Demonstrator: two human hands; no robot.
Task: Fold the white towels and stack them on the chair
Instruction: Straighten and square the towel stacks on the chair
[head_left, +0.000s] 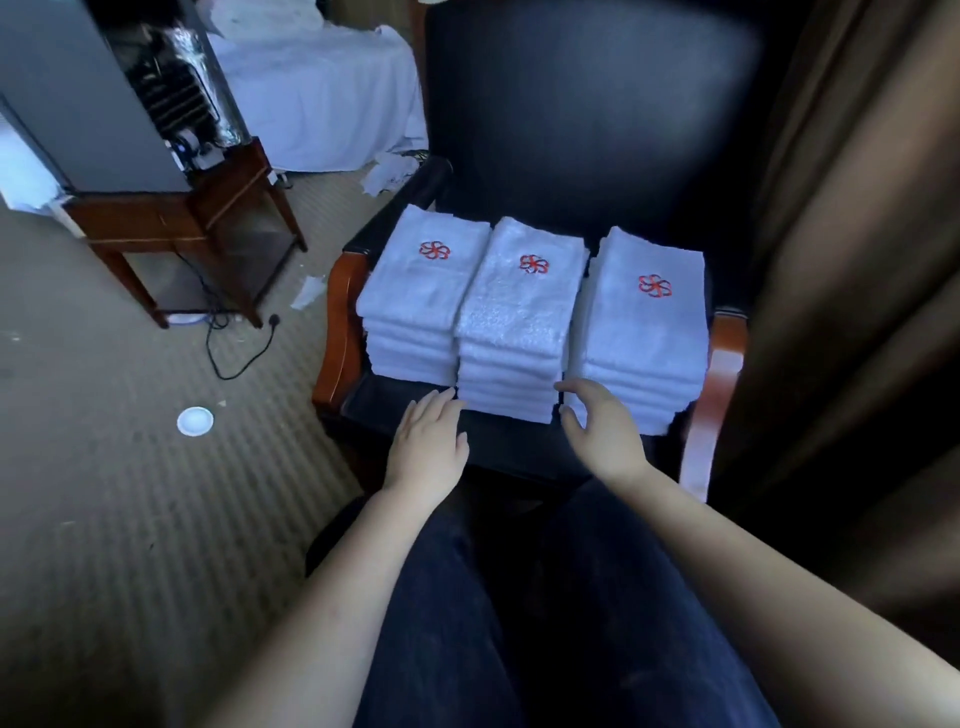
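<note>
Sitting side by side on the seat of the dark chair (582, 135) are 3 stacks of folded white towels: the left stack (415, 296), the middle stack (519, 317) and the right stack (647, 332). Each one shows a red flower logo (534, 264) on its top towel. The stacks touch or nearly touch one another, and their front edges line up fairly evenly, set back a little from the seat's front edge.

Your left hand (428, 441) lies flat with straight fingers, the tips at the lower left corner of the middle stack. Your right hand (597, 431) is spread and relaxed at the front of the right stack, close to the gap between the 2 stacks. Neither hand holds anything.

Judging by this, most of the task looks done, and you seem only to be squaring up the piles. Beyond the chair's arm, crumpled white cloth (389, 174) lies on the carpet; whether these are towels left to fold, you cannot tell from here. Farther off stand a wooden side table (171, 223) and a bed with white linen (322, 98).
</note>
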